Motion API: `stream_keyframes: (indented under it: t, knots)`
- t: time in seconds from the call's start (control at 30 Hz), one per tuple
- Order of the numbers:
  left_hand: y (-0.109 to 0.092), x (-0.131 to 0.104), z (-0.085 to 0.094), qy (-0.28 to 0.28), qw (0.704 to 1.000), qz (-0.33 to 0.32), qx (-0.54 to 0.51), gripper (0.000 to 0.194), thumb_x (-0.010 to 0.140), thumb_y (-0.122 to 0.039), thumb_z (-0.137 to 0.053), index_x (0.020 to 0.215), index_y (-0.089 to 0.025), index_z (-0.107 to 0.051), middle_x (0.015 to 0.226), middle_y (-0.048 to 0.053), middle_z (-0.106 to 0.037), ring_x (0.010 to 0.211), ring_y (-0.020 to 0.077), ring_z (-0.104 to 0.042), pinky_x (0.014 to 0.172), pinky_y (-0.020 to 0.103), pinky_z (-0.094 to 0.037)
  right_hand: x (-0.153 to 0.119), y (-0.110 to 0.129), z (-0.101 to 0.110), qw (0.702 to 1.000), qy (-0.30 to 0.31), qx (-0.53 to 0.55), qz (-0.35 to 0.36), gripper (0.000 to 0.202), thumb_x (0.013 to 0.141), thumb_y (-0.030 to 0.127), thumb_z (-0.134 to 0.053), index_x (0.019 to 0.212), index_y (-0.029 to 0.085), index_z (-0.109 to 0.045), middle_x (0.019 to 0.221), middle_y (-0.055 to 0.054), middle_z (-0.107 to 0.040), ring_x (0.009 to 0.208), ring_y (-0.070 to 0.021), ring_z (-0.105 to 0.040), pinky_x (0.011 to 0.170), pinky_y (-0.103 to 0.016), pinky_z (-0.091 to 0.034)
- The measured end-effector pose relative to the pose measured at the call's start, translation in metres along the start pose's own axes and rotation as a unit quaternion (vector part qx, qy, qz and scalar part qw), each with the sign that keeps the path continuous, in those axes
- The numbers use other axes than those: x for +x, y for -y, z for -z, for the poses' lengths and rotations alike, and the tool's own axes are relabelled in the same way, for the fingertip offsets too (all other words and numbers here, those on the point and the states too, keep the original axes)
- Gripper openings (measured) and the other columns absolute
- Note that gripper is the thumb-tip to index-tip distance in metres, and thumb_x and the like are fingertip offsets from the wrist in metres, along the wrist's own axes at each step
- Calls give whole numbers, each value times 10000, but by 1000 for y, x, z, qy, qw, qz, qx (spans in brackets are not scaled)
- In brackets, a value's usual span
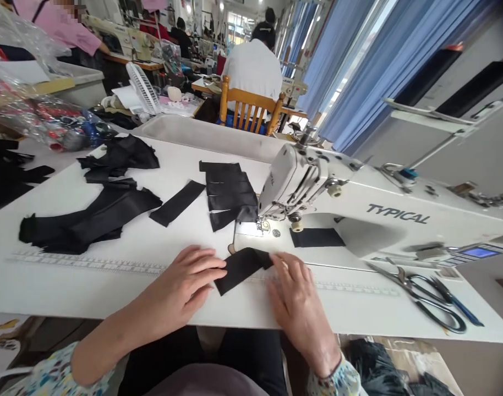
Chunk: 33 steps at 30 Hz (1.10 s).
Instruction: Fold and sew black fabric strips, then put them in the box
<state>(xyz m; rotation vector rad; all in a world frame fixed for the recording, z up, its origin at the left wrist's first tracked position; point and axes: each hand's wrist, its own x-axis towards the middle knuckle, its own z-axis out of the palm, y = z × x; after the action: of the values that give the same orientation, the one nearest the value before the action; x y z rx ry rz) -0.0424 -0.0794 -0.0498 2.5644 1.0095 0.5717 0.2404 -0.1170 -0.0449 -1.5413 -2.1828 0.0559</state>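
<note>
A short strip of black fabric (241, 269) lies at the front of the white sewing table, its right end folded up. My left hand (196, 280) holds the strip's left end, fingers together and thumb below. At the raised right end, my right hand (293, 291) grips the strip between bent fingers; its thumb is slightly blurred. Just behind the strip are the presser foot (263, 224) and needle area of the sewing machine (342, 187). A row of joined black pieces (229, 190) rests left of the needle. Another black piece (317, 237) lies under the machine arm.
A loose black strip (178, 202) and piles of black fabric (90, 217) lie to the left. A clear ruler (90, 263) runs along the table front. Scissors (425, 297) and blue-handled snips (460, 302) lie at right. Beyond a wooden chair (251, 104), other people work.
</note>
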Motion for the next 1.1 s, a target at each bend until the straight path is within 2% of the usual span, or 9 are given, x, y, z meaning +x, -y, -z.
stream_keyframes:
  t: [0.13,0.23,0.3,0.43,0.53,0.67,0.83,0.97,1.1]
  knots:
    - [4,-20,-7,9,999,17,33,459,1003,-262,-581,1454,-339,-543,1500,-5,-564,1471,289,-411,1191,489,-442,-8,-2,18,998,-29,27,-39,439,1023,219,-478,1462,197,-468,1365,-165,-552,1288,-329,-500,1036,-588,-488]
    - [0,-27,-10,5,999,28,39,480,983,-319,-625,1456,-339,-549,1493,4,-575,1459,311,-436,1165,476,-472,-11,11,20,993,52,108,24,418,993,201,-516,1409,244,-531,1356,-122,-591,1277,-293,-539,1059,-527,-508]
    - [-2,-29,-11,3,999,26,44,463,987,-328,-621,1446,-339,-561,1476,4,-591,1454,308,-444,1182,480,-452,-8,11,16,988,86,111,65,418,975,206,-542,1391,240,-558,1367,-121,-603,1293,-301,-542,1073,-534,-504]
    - [0,-34,-11,-4,998,18,54,469,1000,-340,-600,1464,-334,-534,1466,6,-596,1455,301,-438,1188,494,-443,0,-18,15,998,-43,0,-35,473,1014,252,-496,1482,189,-469,1454,-184,-535,1397,-369,-444,1092,-649,-438]
    - [-1,-34,-7,-17,998,20,50,466,992,-345,-611,1452,-326,-546,1444,12,-612,1437,303,-457,1138,461,-501,-6,-28,28,995,-75,32,-58,415,1021,253,-486,1435,239,-510,1393,-147,-572,1337,-340,-500,1053,-597,-482]
    - [-19,-7,0,-42,999,-7,26,350,1000,-293,-584,1347,-288,-634,1362,20,-665,1383,285,-511,1148,446,-492,-21,-3,33,990,9,139,-13,320,1000,194,-501,1299,233,-608,1229,-112,-656,1159,-276,-609,972,-485,-555]
    - [-40,58,-3,10,998,-64,24,353,1033,-135,-439,1290,-232,-660,1344,50,-657,1297,243,-564,1113,434,-508,-19,23,17,984,62,161,45,424,952,147,-545,1372,189,-580,1345,-118,-634,1282,-292,-547,1090,-517,-491]
    - [-35,92,-8,-7,999,-32,26,349,1035,-138,-417,1293,-199,-644,1241,87,-659,1154,237,-618,970,410,-581,-13,14,14,985,65,150,52,427,942,156,-562,1366,185,-590,1340,-112,-649,1308,-294,-540,1107,-529,-485]
    - [-34,101,-11,-1,997,-65,34,349,1031,-118,-433,1293,-205,-646,1266,79,-653,1217,240,-574,1055,444,-521,-8,-2,16,992,30,111,56,443,959,155,-528,1400,158,-563,1396,-149,-616,1347,-305,-520,1112,-557,-485]
